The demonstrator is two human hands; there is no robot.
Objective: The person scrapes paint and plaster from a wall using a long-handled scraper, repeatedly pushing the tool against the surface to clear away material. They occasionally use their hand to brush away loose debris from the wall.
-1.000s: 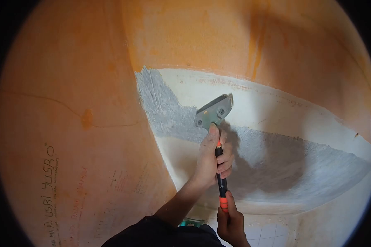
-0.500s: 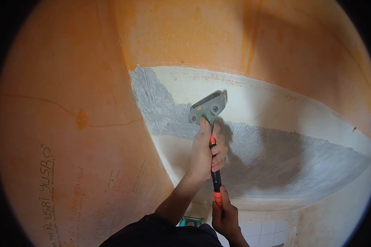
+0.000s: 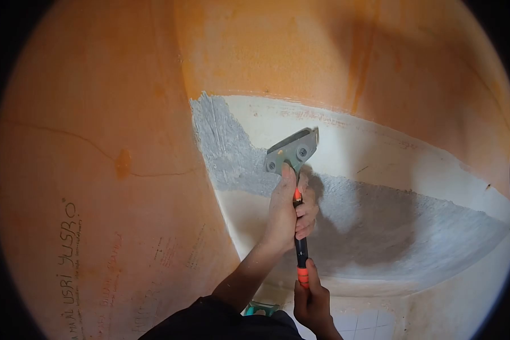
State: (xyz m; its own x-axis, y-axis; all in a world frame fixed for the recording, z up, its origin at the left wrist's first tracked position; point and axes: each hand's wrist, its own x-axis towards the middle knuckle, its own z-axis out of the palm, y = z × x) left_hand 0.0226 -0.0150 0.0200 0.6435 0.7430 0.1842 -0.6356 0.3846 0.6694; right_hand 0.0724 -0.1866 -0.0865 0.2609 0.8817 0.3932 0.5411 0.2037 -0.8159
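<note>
A long-handled scraper with a grey-green head and a black and orange handle is held up against the wall in the head view. My left hand wraps round the upper handle, its thumb stretched along the neck just below the head. Lower down, my right hand grips the orange end of the handle. The scraper's head overlaps the border between a cream strip and a rough grey patch on the wall. Both forearms reach up from the bottom of the view.
Orange painted wall spans the top. On the left, an orange wall carries a thin crack and handwriting. Grey roughened surface extends right. White tiles and a green object show below.
The view has shifted slightly, so wall, hands and scraper sit a little further right and lower. Both hands keep the same hold on the scraper.
</note>
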